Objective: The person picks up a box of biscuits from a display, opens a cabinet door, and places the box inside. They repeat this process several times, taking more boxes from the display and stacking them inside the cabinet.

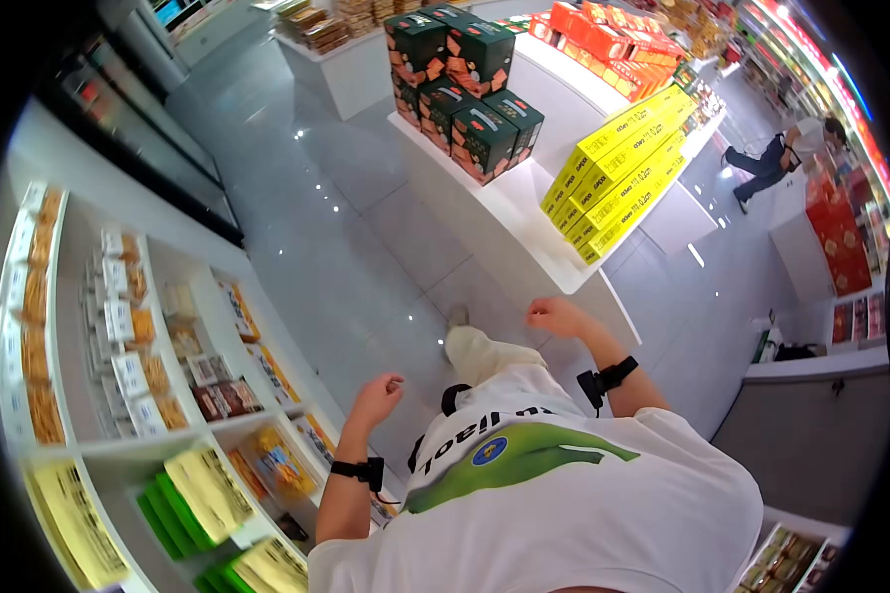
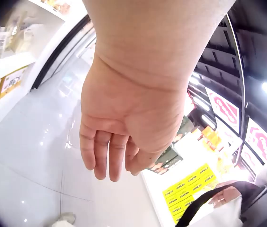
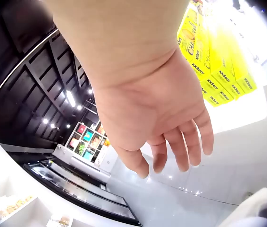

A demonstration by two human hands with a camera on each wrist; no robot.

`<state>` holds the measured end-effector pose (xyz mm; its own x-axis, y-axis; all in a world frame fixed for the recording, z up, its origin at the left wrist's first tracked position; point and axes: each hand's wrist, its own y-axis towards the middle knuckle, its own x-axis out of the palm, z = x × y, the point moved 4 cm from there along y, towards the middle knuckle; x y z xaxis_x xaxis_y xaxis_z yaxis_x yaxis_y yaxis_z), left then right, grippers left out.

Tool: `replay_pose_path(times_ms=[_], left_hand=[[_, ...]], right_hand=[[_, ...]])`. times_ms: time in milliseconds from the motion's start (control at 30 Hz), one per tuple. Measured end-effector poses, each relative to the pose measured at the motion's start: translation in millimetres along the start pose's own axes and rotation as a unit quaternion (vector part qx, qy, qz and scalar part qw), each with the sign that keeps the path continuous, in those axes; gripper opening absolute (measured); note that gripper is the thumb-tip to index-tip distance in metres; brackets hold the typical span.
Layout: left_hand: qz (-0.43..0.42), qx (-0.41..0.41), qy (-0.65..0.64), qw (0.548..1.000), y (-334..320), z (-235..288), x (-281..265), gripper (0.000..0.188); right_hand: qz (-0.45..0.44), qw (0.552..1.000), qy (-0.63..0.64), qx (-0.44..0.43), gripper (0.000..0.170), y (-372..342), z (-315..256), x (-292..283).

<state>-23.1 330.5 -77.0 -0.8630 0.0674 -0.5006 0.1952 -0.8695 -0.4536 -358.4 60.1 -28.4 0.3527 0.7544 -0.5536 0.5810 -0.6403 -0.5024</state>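
A: State of the left hand?

B: The left hand (image 2: 131,113) hangs in the air, palm toward its wrist camera. Its fingers (image 2: 102,153) lie close side by side, slightly bent, the thumb near the index finger. Nothing is held.

A: And the right hand (image 3: 157,109)?

B: Also in the air and holding nothing. Its fingers (image 3: 176,146) are loosely bent, with narrow gaps between them; the thumb stands apart from the index finger.

A: Nearest goods ahead of the right fingers?

B: Yellow boxes (image 1: 618,173), apart from the fingertips. They are long, bright and stacked in several layers, with dark lettering; "KKBear" is legible in the right wrist view. The stack rests on a white counter (image 1: 524,203).

A: Anything else on that counter?

B: Dark green boxes (image 1: 482,138) with pictures on their sides, piled in tiers, farther ahead of both sets of fingers.

A: Left of the left fingers?

B: White shelving (image 1: 72,306), near but not touched. It bears golden packets (image 1: 148,326) with white labels.

A: Farthest item noted?

B: A second person (image 1: 806,143), well beyond the right fingers, in a pale top and dark trousers.
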Motion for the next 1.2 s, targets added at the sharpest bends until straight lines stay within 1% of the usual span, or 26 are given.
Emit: replay_pose_path(times_ms=[33,67,133,200,233,300,333,400,433,500,533,567,633,667,700,733,800,833,900,933,967,1033,1067,1100,1167,1200], left_hand=[[-0.028,-0.006,-0.009,1.000,16,-1,-7,0.029],[-0.034,-0.003,-0.002,0.999,32,0,-16,0.029],[-0.074,0.008,0.038,0.996,64,6,-36,0.029],[-0.066,0.009,0.039,0.997,95,12,-60,0.028],[-0.059,0.007,0.034,0.998,109,15,-77,0.028],[-0.062,-0.007,0.048,0.997,135,24,-108,0.028],[-0.061,-0.012,0.050,0.997,152,31,-124,0.028],[-0.072,-0.018,0.065,0.995,183,42,-148,0.028],[-0.082,-0.023,0.074,0.994,203,47,-159,0.029],[-0.088,-0.006,0.074,0.993,241,53,-173,0.029],[-0.090,0.011,0.070,0.993,258,58,-179,0.029],[-0.098,0.009,0.067,0.993,273,64,-185,0.029],[-0.077,0.022,0.031,0.996,311,82,-198,0.028],[-0.084,0.023,0.030,0.996,330,86,-204,0.028],[-0.076,0.039,0.022,0.996,349,91,-214,0.027],[-0.070,0.056,0.016,0.996,368,95,-224,0.026],[-0.093,0.061,0.011,0.994,407,103,-243,0.026],[-0.105,0.065,0.003,0.992,426,107,-253,0.027],[-0.118,0.083,0.008,0.989,467,113,-276,0.026],[-0.123,0.093,0.035,0.987,491,115,-288,0.026],[-0.127,0.105,0.063,0.984,515,119,-301,0.026],[-0.152,0.128,0.072,0.977,560,124,-327,0.026],[-0.165,0.139,0.074,0.974,581,127,-343,0.027],[-0.177,0.148,0.079,0.970,599,126,-359,0.027],[-0.214,0.166,0.143,0.952,647,130,-378,0.027],[-0.222,0.163,0.108,0.955,664,134,-387,0.028]], right_hand=[[0.006,1.000,0.008,0.006,0.027,14,-2,-3],[0.018,0.999,0.036,0.018,0.026,30,-4,-8],[0.032,0.997,0.067,0.029,0.026,68,-15,-24],[0.090,0.991,0.098,0.011,0.030,114,-31,-45],[0.089,0.990,0.110,0.010,0.030,142,-37,-52],[0.187,0.978,0.070,-0.052,0.031,200,-52,-82],[0.189,0.977,0.079,-0.052,0.031,226,-61,-94],[0.265,0.954,0.053,-0.127,0.031,272,-89,-126],[0.270,0.953,0.055,-0.126,0.031,294,-105,-147],[0.328,0.921,0.043,-0.206,0.029,321,-140,-187],[0.348,0.918,0.021,-0.189,0.028,333,-155,-210],[0.366,0.915,-0.003,-0.171,0.028,346,-165,-232],[0.412,0.895,0.048,-0.164,0.031,371,-175,-275],[0.432,0.885,0.061,-0.162,0.033,379,-184,-296],[0.442,0.881,0.054,-0.160,0.036,377,-201,-321],[0.447,0.880,0.054,-0.151,0.036,391,-200,-338],[0.529,0.843,-0.027,-0.096,0.048,409,-202,-370],[0.535,0.840,-0.028,-0.084,0.048,413,-205,-375],[0.566,0.817,-0.110,-0.002,0.060,423,-217,-392],[0.557,0.821,-0.120,0.020,0.069,435,-216,-399],[0.568,0.814,-0.122,0.029,0.069,447,-216,-405],[0.573,0.792,-0.197,0.072,0.073,468,-216,-406],[0.565,0.798,-0.185,0.100,0.075,478,-213,-408],[0.571,0.792,-0.185,0.114,0.075,484,-214,-404],[0.557,0.795,-0.185,0.154,0.074,493,-218,-408],[0.562,0.797,-0.161,0.154,0.067,495,-223,-410]])
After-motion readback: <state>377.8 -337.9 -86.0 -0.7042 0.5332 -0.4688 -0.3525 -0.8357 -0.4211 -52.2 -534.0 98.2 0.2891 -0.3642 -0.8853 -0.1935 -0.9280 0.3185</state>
